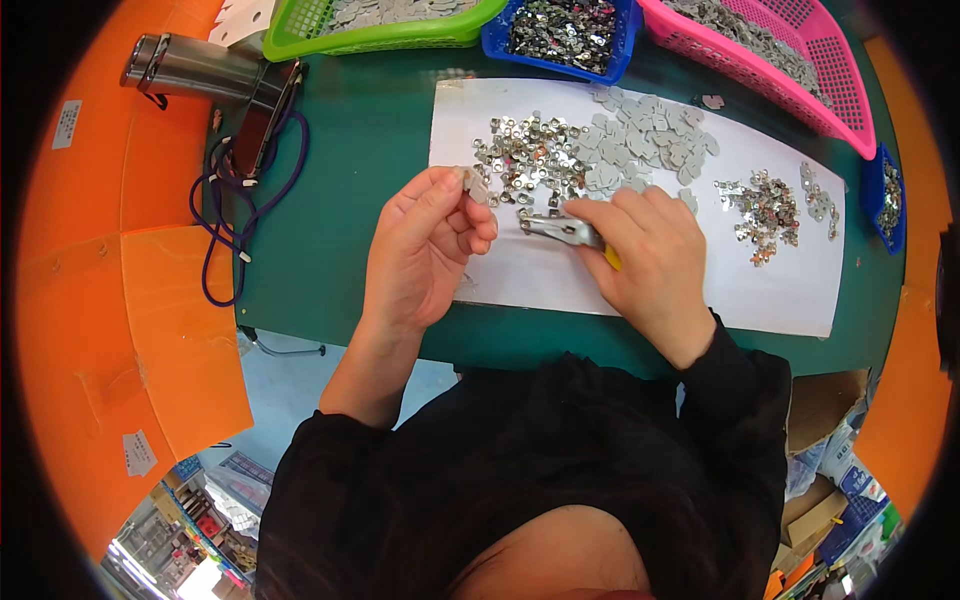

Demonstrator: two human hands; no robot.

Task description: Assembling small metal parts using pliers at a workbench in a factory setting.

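Observation:
My left hand (425, 245) pinches a small flat grey piece (475, 186) between thumb and fingers, above the white sheet (560, 283). To its right, my right hand (645, 255) is wrapped round a pair of pliers (565, 229) with a metal head and a bit of yellow handle showing. The jaws point left, and a small shiny metal part seems to be at their tip. Just beyond both hands lies a pile of small shiny metal parts (530, 155). Beside it, a heap of flat grey pieces (650, 140) spreads to the right.
A second pile of metal parts (768, 215) lies on the sheet's right. Along the far edge stand a green basket (380, 43), a blue basket (560, 68) and a pink basket (755, 85). A steel flask (200, 70) and a purple cord (285, 200) occupy the left.

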